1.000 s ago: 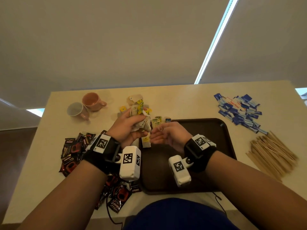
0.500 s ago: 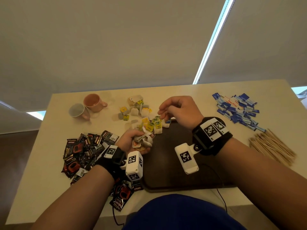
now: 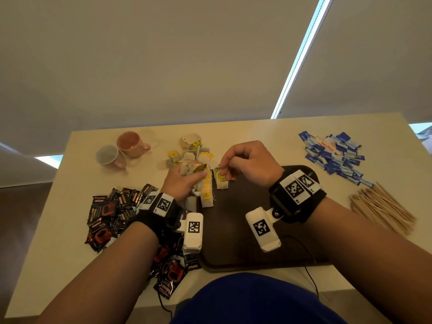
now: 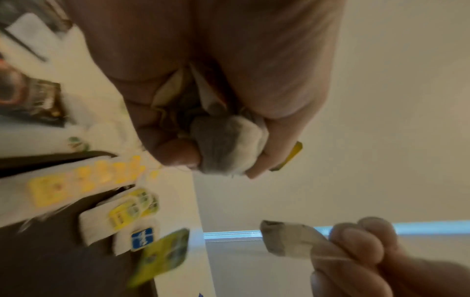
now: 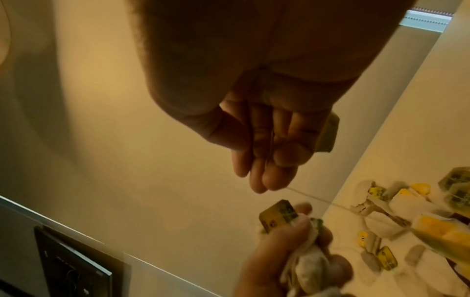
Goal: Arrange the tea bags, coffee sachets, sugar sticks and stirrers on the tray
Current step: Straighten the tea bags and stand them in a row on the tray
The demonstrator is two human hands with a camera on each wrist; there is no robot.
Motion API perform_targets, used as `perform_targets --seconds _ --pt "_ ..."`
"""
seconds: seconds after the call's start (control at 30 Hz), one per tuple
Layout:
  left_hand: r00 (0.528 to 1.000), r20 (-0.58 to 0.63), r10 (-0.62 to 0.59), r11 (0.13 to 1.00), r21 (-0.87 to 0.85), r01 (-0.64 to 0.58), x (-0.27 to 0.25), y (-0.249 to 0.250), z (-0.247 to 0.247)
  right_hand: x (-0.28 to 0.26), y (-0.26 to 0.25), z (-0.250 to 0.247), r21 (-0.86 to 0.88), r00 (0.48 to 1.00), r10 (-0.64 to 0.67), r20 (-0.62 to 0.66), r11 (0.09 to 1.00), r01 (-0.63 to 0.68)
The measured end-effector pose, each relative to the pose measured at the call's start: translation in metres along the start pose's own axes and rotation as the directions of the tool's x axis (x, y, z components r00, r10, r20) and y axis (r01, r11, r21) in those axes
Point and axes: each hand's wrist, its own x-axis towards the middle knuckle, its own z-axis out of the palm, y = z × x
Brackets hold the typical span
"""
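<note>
Left hand (image 3: 184,181) clutches bunched tea bags (image 4: 229,144); right hand (image 3: 247,163) pinches one bag (image 4: 287,239). Lay it flat beside tray (image 3: 233,230) row, string untangled.

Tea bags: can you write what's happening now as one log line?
left hand: grips bunch of white paper tea bags | right hand: pinches one tea bag | dark brown tray: tea bags laid

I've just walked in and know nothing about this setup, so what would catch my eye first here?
Probably the two hands at the table's middle: the left hand grips a crumpled bunch of tea bags, and the right hand pinches a single tea bag over the dark tray. Next, the black-and-red coffee sachets heaped at the left.
</note>
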Motion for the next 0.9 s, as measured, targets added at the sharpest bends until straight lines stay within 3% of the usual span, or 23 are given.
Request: perform_targets --seconds 0.13,0.23,0.3,0.37,0.43,0.53,0.7,0.8,0.9 --pt "0.957 0.148 0.248 0.938 0.211 -0.275 0.001 0.022 -0.008 -0.002 -0.004 0.003 0.035 0.993 -0.014 0.116 0.999 0.010" --pt "0.934 0.260 0.246 0.951 0.123 -0.284 -0.002 0.028 -0.010 -0.002 -0.004 0.005 0.058 0.989 -0.021 0.147 0.998 0.013" --pt "0.935 0.262 0.239 0.961 0.076 -0.266 -0.001 0.027 -0.011 -0.001 -0.004 0.005 0.086 0.986 -0.031 0.165 0.996 0.017" --pt "0.928 0.235 0.290 0.924 0.182 -0.335 0.001 0.027 -0.012 -0.002 -0.005 0.006 0.113 0.979 -0.040 0.198 0.993 0.018" --pt "0.885 0.307 0.349 0.859 0.272 -0.433 0.000 0.030 -0.008 -0.001 -0.005 0.007 0.120 0.970 -0.044 0.238 0.993 0.016" --pt "0.848 0.409 0.337 0.870 0.208 -0.446 -0.006 0.036 0.001 0.001 -0.008 0.009 0.157 0.959 -0.056 0.277 0.988 0.012" --pt "0.846 0.348 0.404 0.857 0.180 -0.483 -0.010 0.037 0.004 0.004 -0.008 0.003 0.293 0.958 -0.060 0.282 0.956 -0.027" --pt "0.869 0.281 0.408 0.867 0.181 -0.465 -0.011 0.037 0.003 0.003 -0.005 0.002 0.348 0.955 -0.111 0.274 0.937 0.009" --pt "0.901 0.184 0.393 0.887 0.181 -0.424 -0.012 0.042 0.002 -0.001 -0.002 -0.002 0.390 0.984 -0.160 0.081 0.914 0.117"
